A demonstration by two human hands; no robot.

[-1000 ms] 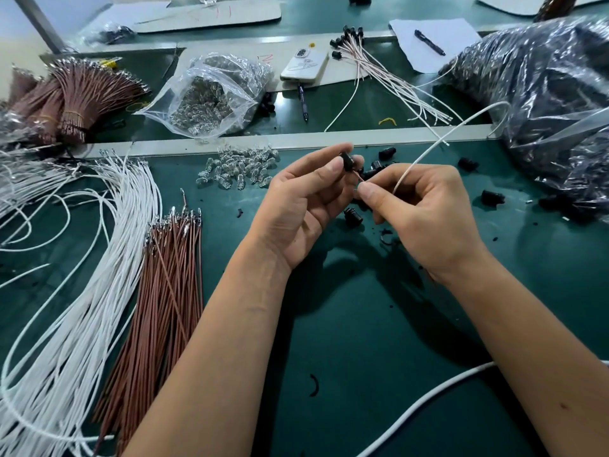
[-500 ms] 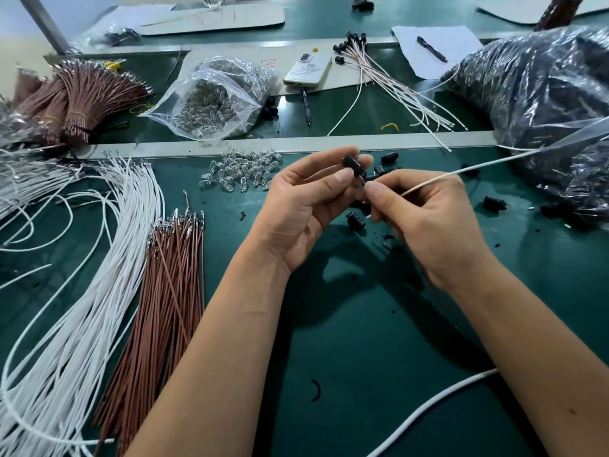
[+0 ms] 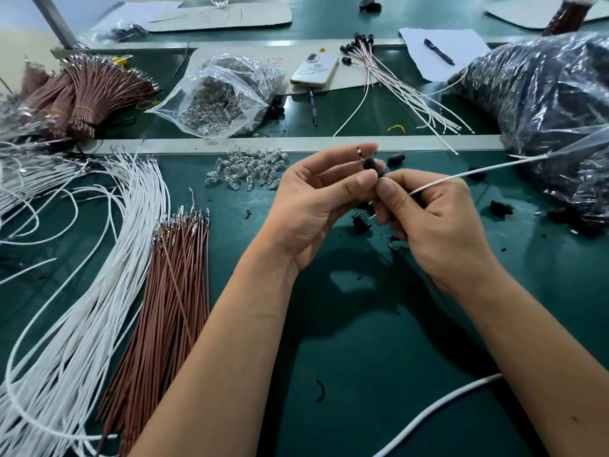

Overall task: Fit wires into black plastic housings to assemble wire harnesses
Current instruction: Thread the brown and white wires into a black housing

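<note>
From the head camera, both hands meet above the green surface [image 3: 362, 341]. The left hand [image 3: 316, 206] pinches a black plastic housing [image 3: 372, 166] between thumb and fingers. The right hand [image 3: 431, 222] grips a white wire [image 3: 478, 171] whose near end meets the housing; the wire runs off right toward a plastic bag [image 3: 543, 94]. Loose white wires [image 3: 82, 291] and brown wires [image 3: 171, 291] lie at left, and spare housings [image 3: 501, 207] sit near the hands.

Bare forearms, no sleeves; left hand [image 3: 316, 206], right hand [image 3: 431, 222] ungloved.
</note>
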